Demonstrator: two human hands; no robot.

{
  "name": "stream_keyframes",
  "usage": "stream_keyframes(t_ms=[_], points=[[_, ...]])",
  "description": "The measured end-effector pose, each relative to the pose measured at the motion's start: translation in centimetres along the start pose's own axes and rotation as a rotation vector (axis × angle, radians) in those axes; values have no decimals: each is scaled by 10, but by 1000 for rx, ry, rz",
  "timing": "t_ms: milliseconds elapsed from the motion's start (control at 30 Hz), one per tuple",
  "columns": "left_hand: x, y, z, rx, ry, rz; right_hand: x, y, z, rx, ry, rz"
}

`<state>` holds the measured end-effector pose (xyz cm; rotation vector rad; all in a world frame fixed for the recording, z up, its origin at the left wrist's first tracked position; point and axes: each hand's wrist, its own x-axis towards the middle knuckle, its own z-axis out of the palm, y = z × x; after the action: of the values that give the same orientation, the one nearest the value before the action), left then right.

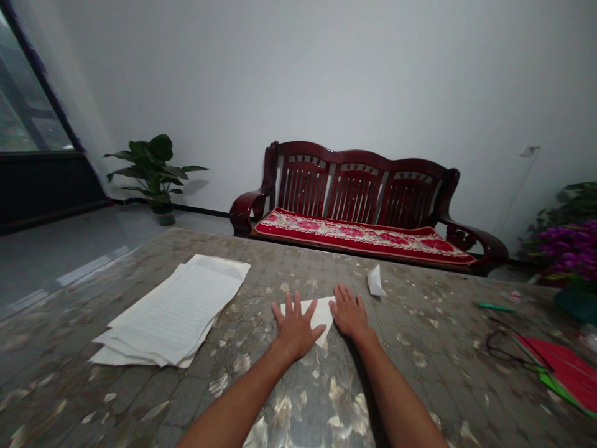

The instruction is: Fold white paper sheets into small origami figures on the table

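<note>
A folded piece of white paper [321,306], roughly triangular with a point toward me, lies flat on the patterned tabletop [261,398]. My left hand [297,326] rests on its left part with the fingers spread. Over its right edge lies my right hand [349,313], flat, fingers stretched out and slightly apart. Parts of the paper are hidden under both hands. Just beyond my right hand stands a small folded paper shape [375,282], white and peaked.
A stack of lined paper sheets [181,311] lies at the left. Toward the right are a green pen [496,307], black-framed glasses [513,351], a red and green item [562,367] and purple flowers [571,249]. Behind the table stands a wooden bench [354,193].
</note>
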<state>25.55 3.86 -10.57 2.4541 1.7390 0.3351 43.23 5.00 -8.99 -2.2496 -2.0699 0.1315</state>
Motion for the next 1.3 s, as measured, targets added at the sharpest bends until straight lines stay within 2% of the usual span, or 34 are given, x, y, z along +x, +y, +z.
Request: stream_keyframes(t_ms=[367, 633, 733, 900, 1067, 1300], points=[[21, -26, -11, 13, -86, 160, 10, 4, 3, 43, 55, 101], [47, -51, -22, 29, -216, 335, 4, 22, 11, 387, 246, 155], [48, -52, -24, 1, -211, 341, 2, 25, 12, 432, 282, 165], [46, -55, -25, -91, -159, 270, -1, 20, 12, 484, 335, 51], [46, -60, -23, -122, -96, 163, 0, 16, 5, 420, 269, 15], [44, -60, -34, -143, -161, 161, 11, 10, -6, 341, 162, -64]])
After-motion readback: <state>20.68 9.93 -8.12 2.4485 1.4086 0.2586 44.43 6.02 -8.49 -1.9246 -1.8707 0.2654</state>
